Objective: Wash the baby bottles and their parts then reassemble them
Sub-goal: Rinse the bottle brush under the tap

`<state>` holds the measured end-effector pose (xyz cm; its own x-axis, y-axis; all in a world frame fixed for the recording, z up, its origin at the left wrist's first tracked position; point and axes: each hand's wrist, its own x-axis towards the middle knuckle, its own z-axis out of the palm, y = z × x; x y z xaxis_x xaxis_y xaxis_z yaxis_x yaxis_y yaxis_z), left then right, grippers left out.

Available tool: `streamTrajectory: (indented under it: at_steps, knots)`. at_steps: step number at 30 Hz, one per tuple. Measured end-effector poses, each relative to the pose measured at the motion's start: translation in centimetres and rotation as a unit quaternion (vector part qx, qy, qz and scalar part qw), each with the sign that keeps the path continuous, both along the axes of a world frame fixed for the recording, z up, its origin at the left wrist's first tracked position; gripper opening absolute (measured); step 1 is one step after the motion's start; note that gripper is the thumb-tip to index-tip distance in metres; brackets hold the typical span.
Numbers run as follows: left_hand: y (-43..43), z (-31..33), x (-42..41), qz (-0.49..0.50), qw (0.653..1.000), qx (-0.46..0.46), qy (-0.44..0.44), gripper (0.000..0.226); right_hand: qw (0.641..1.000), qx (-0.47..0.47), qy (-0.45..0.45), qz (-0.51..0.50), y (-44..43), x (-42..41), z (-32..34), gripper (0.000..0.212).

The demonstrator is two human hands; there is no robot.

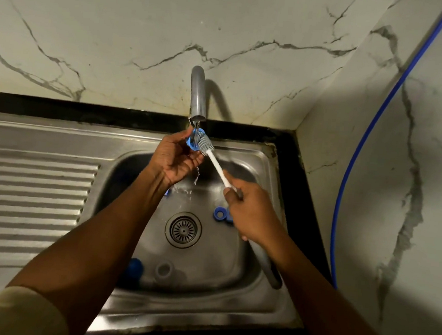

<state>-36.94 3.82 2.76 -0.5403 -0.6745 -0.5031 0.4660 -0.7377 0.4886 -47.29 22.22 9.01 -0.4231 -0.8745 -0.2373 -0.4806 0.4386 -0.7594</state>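
Blue ring, grey-bristled white brush, steel sink, grey-veined white marble wall.

Dim, warm-yellow light from upper left of frame: tap throws soft shadow rightward on marble wall. Sink basin murky, lower centre darkest. Streaky glare on drainboard ridges, left. Wide-angle bend at edges (counter line bows). Forearms at bottom soft, slightly blurred.
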Motion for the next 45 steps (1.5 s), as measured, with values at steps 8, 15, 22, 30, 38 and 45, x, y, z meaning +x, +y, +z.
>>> streamTrajectory:
  at_steps: [8,15,22,30,38,45]
  knots:
    - [1.0,-0.6,-0.4,0.022,0.999,0.039,0.021,0.029,0.997,0.014,-0.080,0.020,0.1,0.7,1.3,0.041]
    - [0.1,-0.8,-0.6,0.003,0.998,0.012,-0.061,0.032,0.999,0.048,0.003,0.019,0.2,0.8,-0.2,0.039]
    - [0.7,-0.7,0.2,-0.002,1.000,0.009,-0.027,0.036,0.998,-0.002,-0.066,0.015,0.0,-0.2,1.6,0.041]
    - [1.4,-2.9,0.6,-0.018,0.997,0.017,-0.074,0.060,0.995,0.079,-0.048,0.047,1.4,1.7,-0.6,0.044]
    - [0.6,-0.5,0.1,-0.012,0.997,-0.019,-0.077,0.043,1.000,-0.003,0.005,-0.009,0.7,0.0,0.8,0.041]
    - [1.1,-2.1,0.3,-0.010,0.998,0.016,-0.065,0.032,0.996,0.052,-0.017,0.069,1.2,1.9,0.1,0.042]
